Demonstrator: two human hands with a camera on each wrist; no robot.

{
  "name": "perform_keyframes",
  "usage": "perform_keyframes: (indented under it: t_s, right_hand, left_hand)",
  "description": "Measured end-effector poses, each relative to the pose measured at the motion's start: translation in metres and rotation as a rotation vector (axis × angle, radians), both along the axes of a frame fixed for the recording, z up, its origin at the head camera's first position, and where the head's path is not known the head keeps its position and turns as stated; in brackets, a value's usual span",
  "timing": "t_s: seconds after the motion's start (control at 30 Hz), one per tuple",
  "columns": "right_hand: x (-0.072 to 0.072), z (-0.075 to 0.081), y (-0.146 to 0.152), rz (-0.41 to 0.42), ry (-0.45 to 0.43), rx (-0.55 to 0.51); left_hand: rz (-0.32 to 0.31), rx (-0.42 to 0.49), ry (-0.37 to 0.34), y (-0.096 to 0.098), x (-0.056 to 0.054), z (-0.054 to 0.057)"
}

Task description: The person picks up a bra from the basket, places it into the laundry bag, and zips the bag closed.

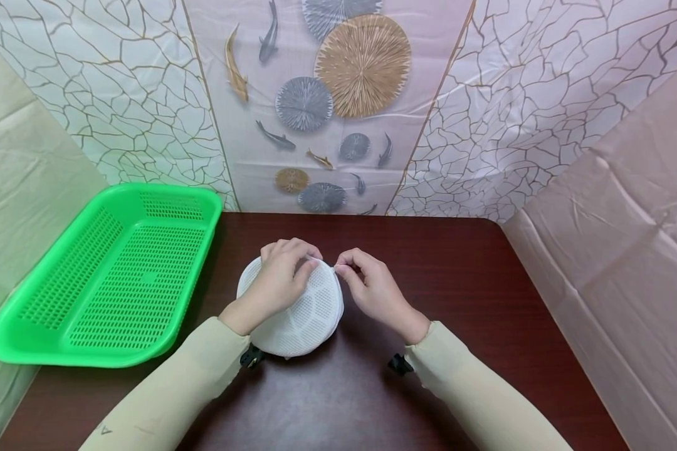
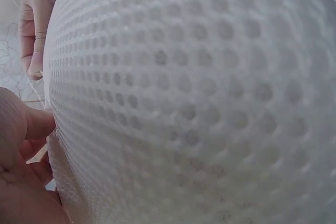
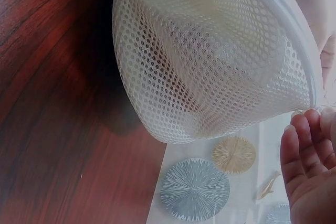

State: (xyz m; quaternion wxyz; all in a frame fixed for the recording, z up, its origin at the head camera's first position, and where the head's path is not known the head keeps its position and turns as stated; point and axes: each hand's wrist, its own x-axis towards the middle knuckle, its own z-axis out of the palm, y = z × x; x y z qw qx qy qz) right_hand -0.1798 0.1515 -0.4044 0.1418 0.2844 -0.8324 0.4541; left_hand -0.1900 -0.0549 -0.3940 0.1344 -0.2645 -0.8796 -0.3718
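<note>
A white mesh laundry bag (image 1: 310,316), round-topped with a piped rim, stands over the middle of the table. My left hand (image 1: 279,275) lies across its top and grips the far rim between thumb and fingers. At the bag's right edge, thumb and fingertips of my right hand (image 1: 380,291) pinch a small bit at the rim; the fingers hide what it is. Honeycomb mesh (image 2: 184,93) fills most of the left wrist view. Seen from the right wrist, the bag's side wall (image 3: 205,72) bulges, with a smooth band along the rim.
A large green plastic basket (image 1: 200,282) with slotted walls stands on the left of the dark red-brown table (image 1: 457,269). Patterned cloth (image 1: 327,150) hangs behind the table's far edge, and plain beige cloth (image 1: 626,238) borders the right side.
</note>
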Motion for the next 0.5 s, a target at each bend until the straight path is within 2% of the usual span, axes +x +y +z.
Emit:
perform_keyframes:
  t_s: [0.5]
  right_hand:
    - [0.0025,-0.0005,-0.0013,0.004,-0.018,0.008]
  left_hand:
    - [0.053,0.047,-0.07,-0.0059,-0.0045,-0.0056]
